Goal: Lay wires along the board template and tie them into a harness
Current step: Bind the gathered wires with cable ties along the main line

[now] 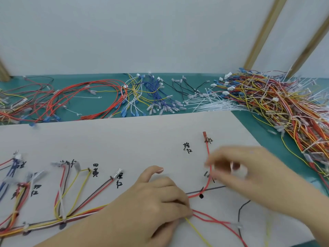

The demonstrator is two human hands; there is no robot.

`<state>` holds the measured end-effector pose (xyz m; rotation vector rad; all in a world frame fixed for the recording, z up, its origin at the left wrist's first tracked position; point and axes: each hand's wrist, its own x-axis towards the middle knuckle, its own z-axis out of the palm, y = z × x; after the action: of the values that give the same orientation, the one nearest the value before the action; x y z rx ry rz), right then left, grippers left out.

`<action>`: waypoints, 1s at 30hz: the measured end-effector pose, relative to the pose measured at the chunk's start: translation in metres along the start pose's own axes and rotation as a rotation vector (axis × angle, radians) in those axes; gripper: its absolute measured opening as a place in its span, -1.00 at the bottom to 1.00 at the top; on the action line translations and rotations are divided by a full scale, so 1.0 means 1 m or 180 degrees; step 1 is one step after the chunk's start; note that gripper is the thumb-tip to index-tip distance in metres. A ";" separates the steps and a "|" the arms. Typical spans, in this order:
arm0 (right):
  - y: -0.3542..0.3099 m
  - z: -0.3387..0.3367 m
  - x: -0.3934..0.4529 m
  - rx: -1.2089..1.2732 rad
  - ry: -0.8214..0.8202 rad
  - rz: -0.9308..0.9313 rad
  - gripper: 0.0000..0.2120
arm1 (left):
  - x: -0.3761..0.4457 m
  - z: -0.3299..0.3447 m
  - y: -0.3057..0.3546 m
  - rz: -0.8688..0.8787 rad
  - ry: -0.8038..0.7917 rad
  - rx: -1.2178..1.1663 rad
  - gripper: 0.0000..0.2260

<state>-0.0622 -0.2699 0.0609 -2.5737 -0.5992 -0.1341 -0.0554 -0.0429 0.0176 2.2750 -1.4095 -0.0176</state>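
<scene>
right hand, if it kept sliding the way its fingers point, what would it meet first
The right hand is blurred, its fingers pointing left across the board. First in line looks like the upright red wire at its fingertips; it may already be touching it, though depth is unclear.

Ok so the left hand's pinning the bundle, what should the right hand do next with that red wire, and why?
Probably press the red wire down along its branch. Its terminal already sits at the top mark, the left hand holds the bundle, and the blurred right hand is at the wire's middle. Its grip is unclear.
</scene>
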 end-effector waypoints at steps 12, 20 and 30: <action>-0.005 0.017 -0.030 0.0277 -0.1241 0.0683 -0.88 | -0.003 0.003 -0.007 0.0120 0.0077 0.0072 -0.71; 0.002 0.005 -0.034 0.0608 -0.0943 0.0684 -0.76 | -0.005 0.005 -0.009 0.0072 0.0100 0.0230 -0.68; -0.004 0.010 -0.026 0.0060 -0.0706 0.0019 -0.87 | -0.002 0.011 -0.014 0.0030 0.0436 0.0146 -0.72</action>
<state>-0.0877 -0.2718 0.0488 -2.5908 -0.6690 0.1604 -0.0469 -0.0399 0.0017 2.2598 -1.3624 0.1720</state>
